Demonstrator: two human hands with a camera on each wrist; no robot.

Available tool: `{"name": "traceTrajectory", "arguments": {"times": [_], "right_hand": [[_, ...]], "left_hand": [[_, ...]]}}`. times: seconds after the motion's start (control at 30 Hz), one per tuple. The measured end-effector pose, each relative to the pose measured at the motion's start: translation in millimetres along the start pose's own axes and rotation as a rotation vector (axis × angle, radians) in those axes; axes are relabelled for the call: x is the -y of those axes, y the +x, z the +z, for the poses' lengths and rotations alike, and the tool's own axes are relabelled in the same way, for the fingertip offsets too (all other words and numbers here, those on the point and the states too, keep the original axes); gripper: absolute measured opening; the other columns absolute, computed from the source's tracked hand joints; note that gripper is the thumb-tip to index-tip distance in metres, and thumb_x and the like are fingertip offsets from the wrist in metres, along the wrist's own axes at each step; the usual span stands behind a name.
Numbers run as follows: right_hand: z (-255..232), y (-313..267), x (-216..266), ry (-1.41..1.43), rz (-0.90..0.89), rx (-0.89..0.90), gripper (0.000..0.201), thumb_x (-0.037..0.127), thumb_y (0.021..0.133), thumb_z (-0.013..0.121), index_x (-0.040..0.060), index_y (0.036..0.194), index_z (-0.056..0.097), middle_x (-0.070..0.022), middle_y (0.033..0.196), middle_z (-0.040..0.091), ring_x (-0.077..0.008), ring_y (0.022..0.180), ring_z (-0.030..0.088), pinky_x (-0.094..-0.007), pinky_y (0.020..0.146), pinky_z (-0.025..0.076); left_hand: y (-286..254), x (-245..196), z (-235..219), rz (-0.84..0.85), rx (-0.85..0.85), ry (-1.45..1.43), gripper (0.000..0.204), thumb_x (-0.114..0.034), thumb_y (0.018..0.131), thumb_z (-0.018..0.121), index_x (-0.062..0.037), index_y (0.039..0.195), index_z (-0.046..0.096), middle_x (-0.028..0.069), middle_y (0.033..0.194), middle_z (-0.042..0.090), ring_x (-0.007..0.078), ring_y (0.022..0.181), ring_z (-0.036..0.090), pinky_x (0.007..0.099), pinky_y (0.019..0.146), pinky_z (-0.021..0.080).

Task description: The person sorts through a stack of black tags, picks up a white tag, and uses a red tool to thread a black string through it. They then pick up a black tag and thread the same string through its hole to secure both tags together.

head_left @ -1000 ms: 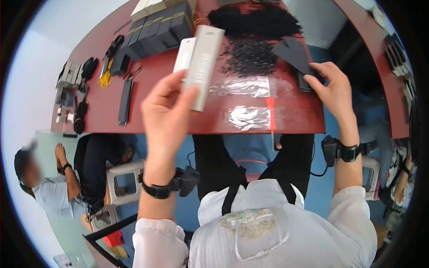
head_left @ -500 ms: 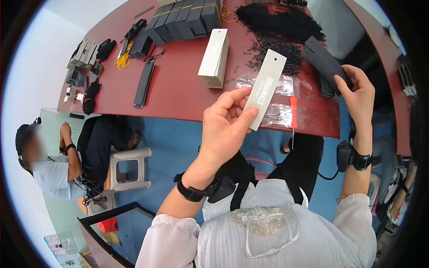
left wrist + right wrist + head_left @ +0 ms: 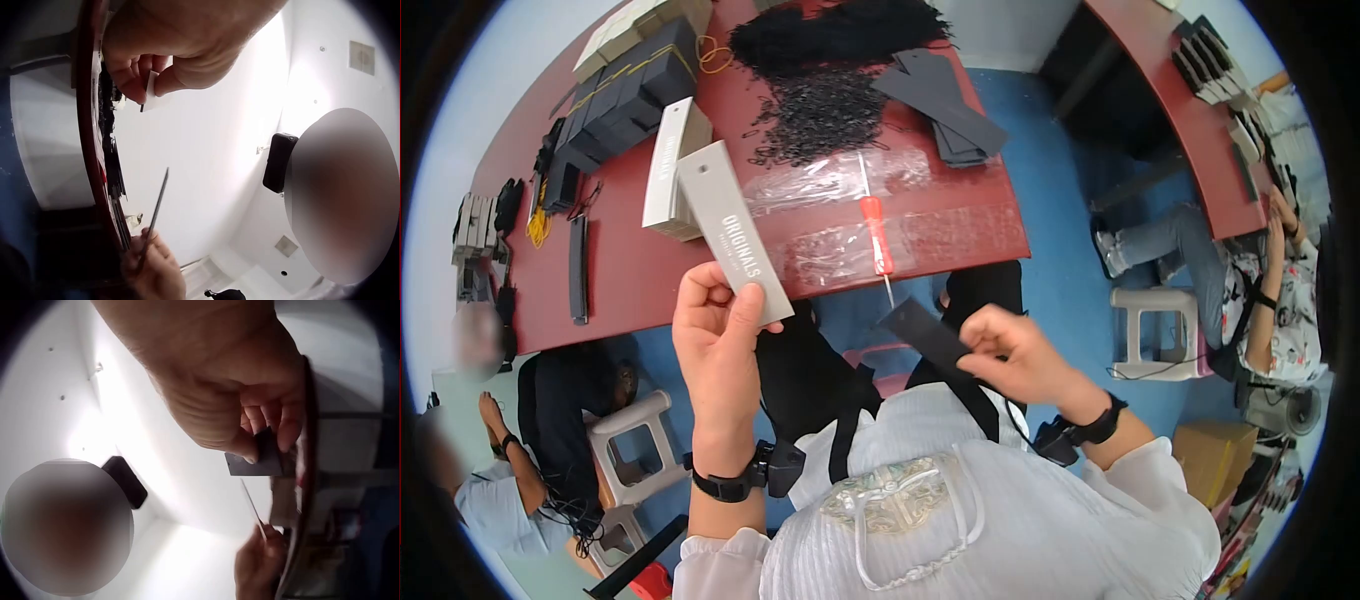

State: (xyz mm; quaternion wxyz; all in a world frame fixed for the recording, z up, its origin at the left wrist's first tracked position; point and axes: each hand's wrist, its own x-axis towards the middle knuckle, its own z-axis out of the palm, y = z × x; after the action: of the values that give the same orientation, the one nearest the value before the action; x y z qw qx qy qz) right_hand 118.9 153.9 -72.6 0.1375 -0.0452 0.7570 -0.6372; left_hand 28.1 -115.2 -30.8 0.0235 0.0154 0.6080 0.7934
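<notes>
My left hand (image 3: 720,345) pinches the lower end of a light grey hang tag (image 3: 730,225) printed "ORIGINALS", its punched hole at the far end. Low over my lap, in front of the table's edge, my right hand (image 3: 1025,360) pinches a black hang tag (image 3: 925,337) between thumb and fingers; the right wrist view shows this black tag (image 3: 265,459) from close by. Beyond the left hand stands a stack of light grey tags (image 3: 668,170). Several loose black tags (image 3: 950,95) lie fanned out near the table's right corner.
Small black looped pieces (image 3: 820,115) lie heaped mid-table, with black strings (image 3: 840,35) behind. A red-handled screwdriver (image 3: 875,235) lies over clear tape (image 3: 820,245), its tip past the edge. Banded dark stacks (image 3: 625,100) stand at back left. Other people sit at both sides.
My right hand has lifted a black tag from the pile and brought it leftward and toward my body. The left hand still holds the grey tag, turned to lean left. The head view has shifted right.
</notes>
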Motion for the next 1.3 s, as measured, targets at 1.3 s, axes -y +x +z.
{"name": "traceTrajectory", "arguments": {"times": [1.3], "right_hand": [[49.2, 29.4, -43.8, 0.327, 0.138, -0.002, 0.015, 0.012, 0.091, 0.053, -0.0003, 0.098, 0.059, -0.0006, 0.080, 0.063, -0.0049, 0.067, 0.058, -0.0220, 0.059, 0.052]], "left_hand": [[-65.8, 46.5, -11.2, -0.254, 0.051, 0.001, 0.015, -0.002, 0.087, 0.058, -0.0031, 0.099, 0.049, 0.0070, 0.092, 0.062, 0.0112, 0.076, 0.060, 0.0247, 0.062, 0.052]]}}
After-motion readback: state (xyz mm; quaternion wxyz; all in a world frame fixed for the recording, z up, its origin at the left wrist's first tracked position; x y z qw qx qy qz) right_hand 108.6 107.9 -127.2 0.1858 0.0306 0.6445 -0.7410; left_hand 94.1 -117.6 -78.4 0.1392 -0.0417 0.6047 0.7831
